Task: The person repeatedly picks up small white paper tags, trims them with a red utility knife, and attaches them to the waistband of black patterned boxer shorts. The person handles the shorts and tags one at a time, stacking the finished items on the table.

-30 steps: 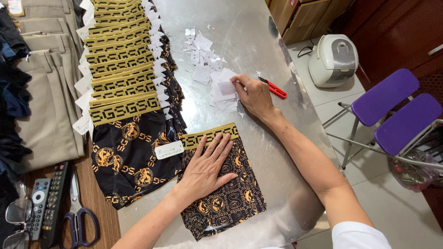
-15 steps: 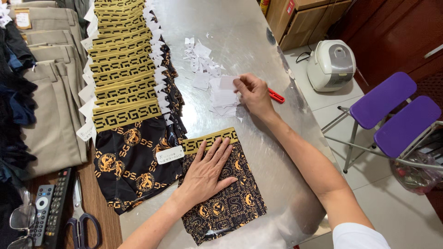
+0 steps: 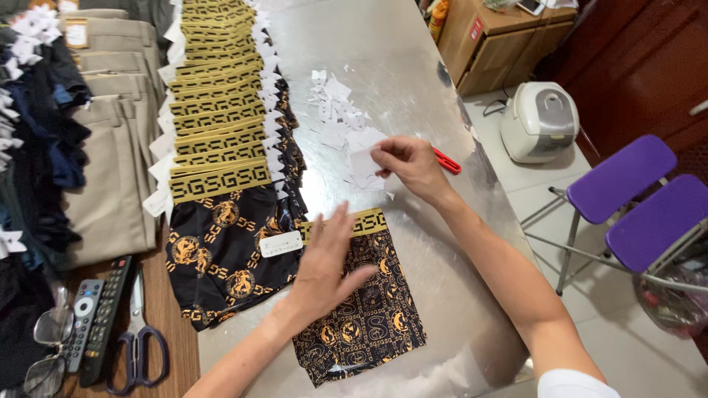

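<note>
On the metal table (image 3: 413, 66), left hand (image 3: 328, 269) lies flat, fingers spread, pressing black-and-gold patterned shorts (image 3: 361, 309) near its front edge. Right hand (image 3: 409, 162) pinches a white paper tag (image 3: 365, 161) beyond the shorts, beside the tag pile (image 3: 335, 110) and red pen (image 3: 446, 161).

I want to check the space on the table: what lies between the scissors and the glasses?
In the head view, two remote controls lie side by side between the scissors and the glasses, on the wooden table.
</note>
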Available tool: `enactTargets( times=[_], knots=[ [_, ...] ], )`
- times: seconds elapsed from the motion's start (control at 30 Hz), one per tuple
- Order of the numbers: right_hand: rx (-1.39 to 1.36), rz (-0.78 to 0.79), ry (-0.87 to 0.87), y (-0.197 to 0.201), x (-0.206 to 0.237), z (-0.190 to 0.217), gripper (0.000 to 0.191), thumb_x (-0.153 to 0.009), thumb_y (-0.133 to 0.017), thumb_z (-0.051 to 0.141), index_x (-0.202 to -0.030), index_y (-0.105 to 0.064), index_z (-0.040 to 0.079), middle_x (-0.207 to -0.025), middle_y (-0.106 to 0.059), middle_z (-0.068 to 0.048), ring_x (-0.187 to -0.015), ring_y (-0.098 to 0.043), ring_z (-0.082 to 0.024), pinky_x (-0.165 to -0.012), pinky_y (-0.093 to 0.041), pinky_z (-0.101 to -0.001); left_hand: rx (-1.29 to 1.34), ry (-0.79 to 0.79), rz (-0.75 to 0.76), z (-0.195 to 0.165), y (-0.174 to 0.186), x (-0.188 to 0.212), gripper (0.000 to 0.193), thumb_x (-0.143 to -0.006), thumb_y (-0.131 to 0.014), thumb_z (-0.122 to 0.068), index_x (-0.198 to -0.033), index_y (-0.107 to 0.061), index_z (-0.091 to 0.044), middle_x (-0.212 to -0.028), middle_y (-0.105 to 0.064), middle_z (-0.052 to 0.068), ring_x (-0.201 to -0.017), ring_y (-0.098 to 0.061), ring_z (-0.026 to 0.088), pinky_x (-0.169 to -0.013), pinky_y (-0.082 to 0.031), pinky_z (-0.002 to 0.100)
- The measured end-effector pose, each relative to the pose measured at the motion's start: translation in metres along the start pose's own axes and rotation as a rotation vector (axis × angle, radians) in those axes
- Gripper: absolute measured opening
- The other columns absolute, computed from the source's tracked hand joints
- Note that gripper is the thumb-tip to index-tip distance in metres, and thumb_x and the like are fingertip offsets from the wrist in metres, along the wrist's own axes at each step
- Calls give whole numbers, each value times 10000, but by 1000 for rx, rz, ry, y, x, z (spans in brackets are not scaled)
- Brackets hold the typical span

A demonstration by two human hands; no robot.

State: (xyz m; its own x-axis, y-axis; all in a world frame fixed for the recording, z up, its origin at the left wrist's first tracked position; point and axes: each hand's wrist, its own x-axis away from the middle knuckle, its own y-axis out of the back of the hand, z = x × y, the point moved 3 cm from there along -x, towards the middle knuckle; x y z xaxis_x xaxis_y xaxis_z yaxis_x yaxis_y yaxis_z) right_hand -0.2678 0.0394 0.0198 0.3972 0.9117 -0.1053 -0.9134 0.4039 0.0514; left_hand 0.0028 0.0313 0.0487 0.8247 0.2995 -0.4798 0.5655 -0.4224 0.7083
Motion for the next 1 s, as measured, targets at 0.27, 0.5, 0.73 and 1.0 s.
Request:
enactTargets(
  times=[0.27, 0.5, 0.73, 1.0],
  knots=[
    [-42, 169, -59, -29, 39, 17, 182, -974, -710, 112, -1088, -752, -24, -880, -749, -52, -743, -703, -100, -671, -592, -251, 907, 705, -134, 58, -7, -30, 566, -886, -753, -184, -1348, -501, 25, -1203, -641, 193, -937, -726, 245, -778, -620, 340],
    [-19, 114, -48, -23, 38, 13, 186, -979, -704, 92, -1123, -743, -20, -873, -746, -62, -747, -702, -112, -657, -579, -257, 909, 585, -202, 87, -33, -49, 204, -957, -714, -145, -1053, -724, 35, -858, -766, 93, -741, -755, 136, -694, -639, 268],
    [-124, 129, -53, -16, 33, -2, 195, -976, -683, 34, -1160, -722, -15, -919, -748, -86, -801, -731, -145, -701, -599, -278, 1086, 533, -269, 100, -48, -46, 262, -973, -696, -114, -1199, -739, 12, -944, -788, 127, -780, -762, 149, -718, -637, 263],
    [-74, 168, -36, -16, 33, -5, 224, -955, -604, -65, -1138, -734, -53, -1001, -758, -102, -879, -728, -151, -832, -621, -285, 1185, 566, -260, 101, -44, -45, 205, -1015, -667, -128, -1124, -768, 13, -922, -787, 99, -795, -757, 130, -746, -627, 247]
  ],
)
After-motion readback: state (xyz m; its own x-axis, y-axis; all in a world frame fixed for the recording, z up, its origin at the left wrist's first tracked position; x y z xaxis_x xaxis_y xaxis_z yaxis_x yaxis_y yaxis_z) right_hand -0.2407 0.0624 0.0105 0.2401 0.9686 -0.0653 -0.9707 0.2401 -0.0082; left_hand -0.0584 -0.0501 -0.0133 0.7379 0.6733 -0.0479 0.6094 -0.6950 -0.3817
